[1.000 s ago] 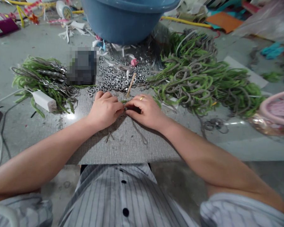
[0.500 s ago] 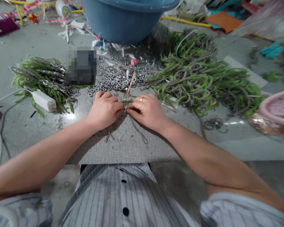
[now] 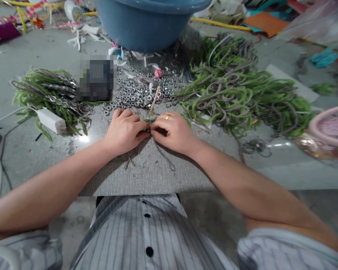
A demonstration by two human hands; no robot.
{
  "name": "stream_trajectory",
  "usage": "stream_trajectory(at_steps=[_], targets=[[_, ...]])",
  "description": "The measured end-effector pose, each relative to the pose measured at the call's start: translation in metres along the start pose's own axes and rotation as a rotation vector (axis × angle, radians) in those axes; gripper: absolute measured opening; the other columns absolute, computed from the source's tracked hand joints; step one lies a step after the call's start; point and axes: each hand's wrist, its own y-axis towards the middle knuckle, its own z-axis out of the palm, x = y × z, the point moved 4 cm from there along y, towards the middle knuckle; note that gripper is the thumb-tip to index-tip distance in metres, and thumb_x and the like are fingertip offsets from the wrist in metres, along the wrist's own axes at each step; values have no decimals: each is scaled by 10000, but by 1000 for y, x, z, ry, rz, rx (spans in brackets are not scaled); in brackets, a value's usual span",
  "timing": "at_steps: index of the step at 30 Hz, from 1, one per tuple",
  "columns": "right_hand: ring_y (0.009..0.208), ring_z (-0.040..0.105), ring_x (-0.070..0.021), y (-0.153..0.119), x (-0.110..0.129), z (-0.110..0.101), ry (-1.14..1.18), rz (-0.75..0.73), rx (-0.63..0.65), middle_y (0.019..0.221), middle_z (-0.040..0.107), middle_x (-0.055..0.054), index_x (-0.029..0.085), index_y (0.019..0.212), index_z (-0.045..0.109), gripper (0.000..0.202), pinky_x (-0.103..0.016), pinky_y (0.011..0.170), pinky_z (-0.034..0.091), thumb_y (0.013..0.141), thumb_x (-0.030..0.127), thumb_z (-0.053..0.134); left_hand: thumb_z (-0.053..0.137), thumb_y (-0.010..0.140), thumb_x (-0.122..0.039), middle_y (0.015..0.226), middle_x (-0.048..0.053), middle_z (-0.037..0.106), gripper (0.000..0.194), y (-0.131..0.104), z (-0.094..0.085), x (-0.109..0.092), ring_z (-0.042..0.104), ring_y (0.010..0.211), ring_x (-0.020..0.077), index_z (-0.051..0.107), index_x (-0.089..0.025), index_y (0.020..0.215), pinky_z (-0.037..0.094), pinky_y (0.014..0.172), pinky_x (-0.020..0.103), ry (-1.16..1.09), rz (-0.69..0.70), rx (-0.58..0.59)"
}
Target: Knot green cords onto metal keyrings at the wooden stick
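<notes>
My left hand (image 3: 127, 131) and my right hand (image 3: 172, 132) meet fingertip to fingertip over the front middle of the table. Both are closed in pinches on a thin green and grey cord (image 3: 150, 120), mostly hidden by the fingers. A grey cord loop (image 3: 166, 157) trails from under the right hand toward the table's front edge, and short cord ends (image 3: 130, 162) lie below the left hand. Just beyond the fingertips a thin wooden stick (image 3: 155, 99) stands tilted. Behind it many loose metal nuts (image 3: 133, 95) are spread out.
A large blue basin (image 3: 149, 26) stands at the back. Green and grey cords (image 3: 228, 90) are heaped at right; a bundle of cords with metal nuts (image 3: 52, 88) lies at left by a white adapter (image 3: 51, 120) and a blurred-out dark object (image 3: 97, 78). A pink-rimmed item (image 3: 329, 125) sits far right.
The fingertips have shifted slightly, and the left thumb and forefinger show a small gap with green cord in it. The whole view has moved a little; nothing else differs.
</notes>
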Motion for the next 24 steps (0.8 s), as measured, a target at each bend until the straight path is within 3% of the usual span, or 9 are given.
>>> stream_trajectory(at_steps=[7, 20, 24], targets=[[702, 562, -177, 2, -3, -15, 119, 61, -14, 718, 610, -32, 217, 682, 520, 97, -318, 682, 430, 761, 161, 510, 619, 855, -371, 773, 50, 652, 194, 0, 1, 1, 534, 831, 240, 729, -215, 894, 337, 772, 400, -29, -11, 15], [739, 587, -205, 2, -22, -51, 136, 129, -215, 707, 592, -27, 235, 669, 488, 98, -380, 726, 455, 751, 183, 504, 618, 858, -342, 882, 62, 667, 189, 1, 0, 0, 531, 869, 247, 726, -204, 927, 333, 778, 401, -63, -9, 44], [680, 550, -188, 4, -29, -63, 127, 230, -175, 678, 582, -27, 234, 621, 478, 111, -357, 680, 431, 699, 166, 519, 613, 862, -337, 912, 66, 662, 190, 1, 1, 1, 528, 883, 248, 722, -205, 946, 334, 775, 395, -59, -9, 44]])
